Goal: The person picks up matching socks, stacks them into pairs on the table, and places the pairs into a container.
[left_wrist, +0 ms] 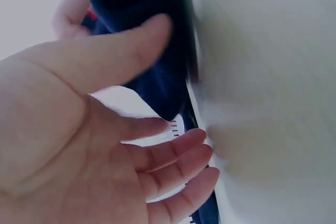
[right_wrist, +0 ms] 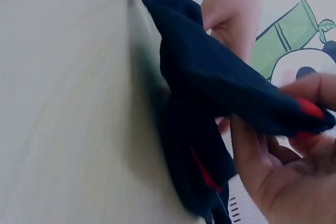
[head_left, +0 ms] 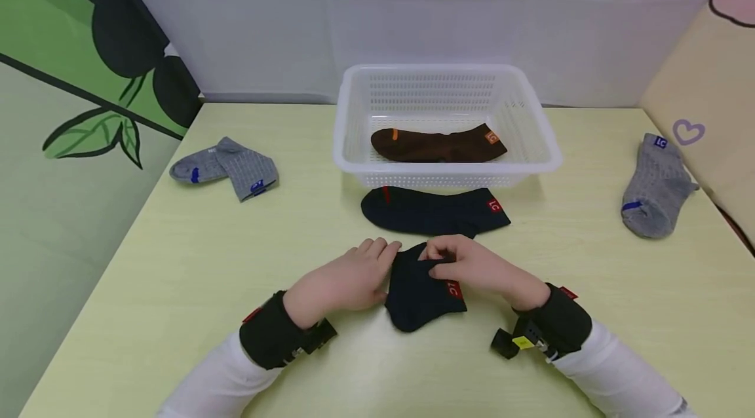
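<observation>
A dark navy sock (head_left: 421, 293) with a red tag lies folded on the near part of the table. My right hand (head_left: 474, 267) pinches its upper fabric beside the tag; the right wrist view shows the sock (right_wrist: 210, 72) raised off the table there. At the sock's left edge is my left hand (head_left: 350, 277), its thumb against the fabric and its other fingers loosely extended in the left wrist view. Just beyond, a second navy sock (head_left: 427, 209) with a red toe stripe lies flat, toe to the left.
Behind the navy socks stands a white perforated plastic basket (head_left: 445, 168) with a brown sock (head_left: 436, 146) in it. Grey socks with blue marks lie on both sides: a crossed pair (head_left: 236, 169) at the left and a grey sock (head_left: 655, 189) near the right edge.
</observation>
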A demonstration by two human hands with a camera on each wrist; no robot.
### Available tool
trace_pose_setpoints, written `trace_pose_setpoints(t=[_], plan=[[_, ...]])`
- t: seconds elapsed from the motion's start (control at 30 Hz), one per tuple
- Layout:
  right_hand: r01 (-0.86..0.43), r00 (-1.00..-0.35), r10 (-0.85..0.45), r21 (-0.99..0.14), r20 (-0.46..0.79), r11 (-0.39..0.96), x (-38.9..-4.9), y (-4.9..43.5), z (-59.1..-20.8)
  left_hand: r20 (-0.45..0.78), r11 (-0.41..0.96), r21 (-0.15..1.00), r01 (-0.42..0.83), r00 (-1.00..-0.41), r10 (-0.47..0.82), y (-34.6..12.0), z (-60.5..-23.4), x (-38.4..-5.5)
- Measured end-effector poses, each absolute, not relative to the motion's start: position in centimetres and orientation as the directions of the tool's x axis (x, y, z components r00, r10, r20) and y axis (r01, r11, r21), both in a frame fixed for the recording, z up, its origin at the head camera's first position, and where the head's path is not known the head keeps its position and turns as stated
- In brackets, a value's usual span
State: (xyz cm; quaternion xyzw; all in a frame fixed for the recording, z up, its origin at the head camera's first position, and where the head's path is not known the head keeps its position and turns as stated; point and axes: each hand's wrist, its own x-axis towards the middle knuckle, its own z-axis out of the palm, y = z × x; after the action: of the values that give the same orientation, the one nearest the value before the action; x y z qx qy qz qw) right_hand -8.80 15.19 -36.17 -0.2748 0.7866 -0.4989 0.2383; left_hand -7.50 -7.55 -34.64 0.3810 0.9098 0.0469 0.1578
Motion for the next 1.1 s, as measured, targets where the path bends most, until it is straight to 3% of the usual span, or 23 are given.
trace_pose_setpoints(t=[0.13,0.33,0.53,0.7,0.8,0.87,1.0,1.1], plan=[[-0.109,-0.66,-0.739,-0.956,-0.134,0.271,-8.5,15.1,-35.9,-0.268,0.696,0.245,0.675,-0.642,0.718,-7.3,-34.5,-7.5],[-0.164,-0.477,-0.877,-0.975,-0.052,0.147,-8.4,15.6,-35.8,-0.2,0.618,0.29,0.731,-0.585,0.786,-7.2,-34.4,-7.7],[-0.205,-0.453,-0.866,-0.97,0.21,-0.127,-8.8,16.9,-35.1,-0.018,0.511,0.305,0.804,-0.531,0.847,-6.9,-34.5,-8.1],[-0.253,-0.454,-0.818,-0.931,0.353,-0.261,-9.3,18.7,-33.5,0.086,0.525,0.314,0.791,-0.574,0.814,-6.9,-34.4,-8.4],[-0.305,-0.477,-0.813,-0.93,0.333,-0.202,-9.6,20.1,-32.1,0.108,0.539,0.361,0.761,-0.609,0.786,-7.0,-34.3,-8.4],[-0.381,-0.524,-0.801,-0.921,0.288,-0.082,-9.7,21.2,-31.2,0.087,0.547,0.416,0.726,-0.631,0.771,-7.0,-34.1,-8.4],[-0.437,-0.696,-0.709,-0.849,0.11,0.297,-10.0,22.3,-30.3,-0.04,0.59,0.497,0.636,-0.663,0.748,-7.0,-33.7,-8.4],[-0.357,-0.818,-0.574,-0.754,-0.032,0.551,-10.3,22.3,-30.2,-0.128,0.631,0.528,0.568,-0.682,0.72,-6.9,-33.7,-8.4]])
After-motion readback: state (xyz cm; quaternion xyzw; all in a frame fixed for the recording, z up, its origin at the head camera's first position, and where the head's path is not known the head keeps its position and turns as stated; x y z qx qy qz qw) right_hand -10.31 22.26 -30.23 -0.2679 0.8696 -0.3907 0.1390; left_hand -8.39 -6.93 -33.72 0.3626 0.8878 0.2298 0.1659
